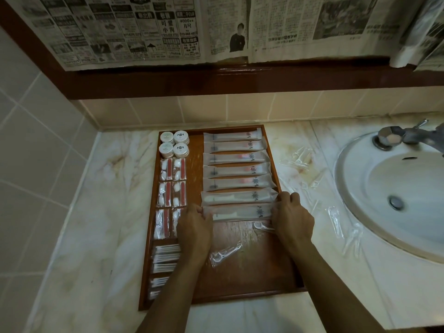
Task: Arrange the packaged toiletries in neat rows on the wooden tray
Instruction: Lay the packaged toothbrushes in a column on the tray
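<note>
I take the wooden tray (pixel 240 280) as my landmark. The packet I am setting down now, the seventh toothbrush sachet (pixel 240 212), lies across the right half of the tray, just below the six sachets (pixel 236 164) already in a column there, and its upper edge touches or slightly overlaps the sixth one.

What can go wrong, I think: the sachets are slippery film and they sit very close, so if I push this one upward too hard, the row above can slide and the whole column becomes crooked. It can also end tilted, because my two hands may not release at the same time. Two loose floss picks lie on the bare wood of the tray, one (pixel 263 227) directly under my right hand, the other (pixel 224 254) nearer to the tray's front edge; my wrist can drag them out of place.

My left hand (pixel 195 228) pinches the left end of the sachet with curled fingers. My right hand (pixel 292 217) pinches the right end in the same way, close to the tray's right rim.

On the tray's left side stand small round jars (pixel 174 144), then cotton packets (pixel 173 183), then swab packets (pixel 165 258). More clear packets (pixel 300 157) wait on the counter, right of the tray, before the sink (pixel 355 212).
</note>
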